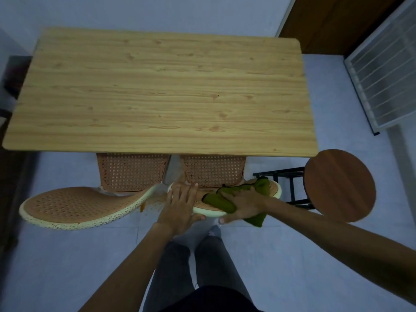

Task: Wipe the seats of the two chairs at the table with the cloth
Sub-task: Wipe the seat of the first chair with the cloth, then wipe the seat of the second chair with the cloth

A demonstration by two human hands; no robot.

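Observation:
Two woven orange chairs with cream rims are tucked under the near edge of the wooden table (157,86). The left chair (74,206) shows its curved back and part of its seat. On the right chair (213,170), my left hand (180,203) grips the cream top rim of the backrest, thumb under the edge. My right hand (243,204) presses a green cloth (258,190) onto the same backrest rim. The cloth drapes over the rim, with one end hanging toward the floor. Both seats are partly hidden beneath the tabletop.
A round dark wooden stool (340,185) on a black metal frame stands just right of the right chair. A white barred panel (387,75) leans at the far right by a brown door. My legs stand on the pale floor behind the chairs.

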